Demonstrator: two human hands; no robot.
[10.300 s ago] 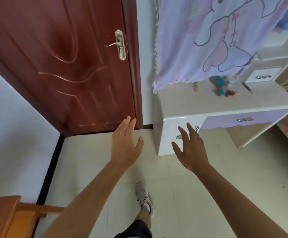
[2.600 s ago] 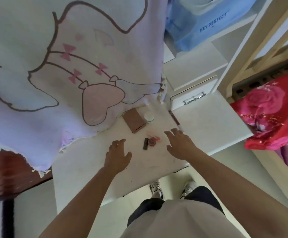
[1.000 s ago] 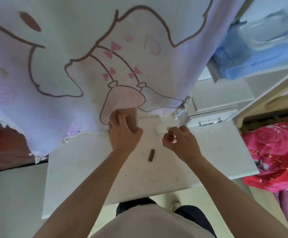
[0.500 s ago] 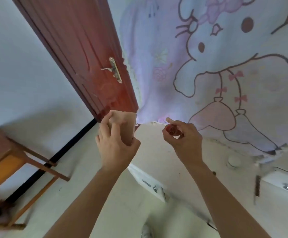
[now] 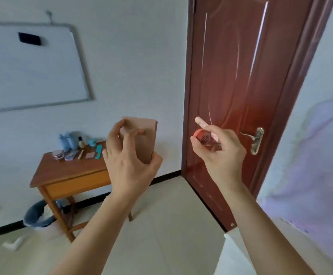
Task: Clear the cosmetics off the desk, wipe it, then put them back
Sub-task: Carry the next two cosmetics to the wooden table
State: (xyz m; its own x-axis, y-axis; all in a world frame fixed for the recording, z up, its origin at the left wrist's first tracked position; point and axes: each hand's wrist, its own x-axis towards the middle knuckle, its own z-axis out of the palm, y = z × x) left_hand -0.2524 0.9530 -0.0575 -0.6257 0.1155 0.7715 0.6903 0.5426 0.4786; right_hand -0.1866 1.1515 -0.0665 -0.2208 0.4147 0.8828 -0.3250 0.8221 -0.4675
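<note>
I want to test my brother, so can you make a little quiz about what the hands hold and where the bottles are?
1. True or false: the left hand holds a flat brown case.
2. What does the right hand grip? A) a round red item and a pink stick B) a spoon C) nothing
3. Fill in: the blue bottles stand on the wooden ___.
Key: 1 true; 2 A; 3 table.

Wooden side table (image 5: 68, 171) against wall: blue bottles (image 5: 67, 141), compacts (image 5: 58, 154), teal item (image 5: 98, 152) at back.
</note>
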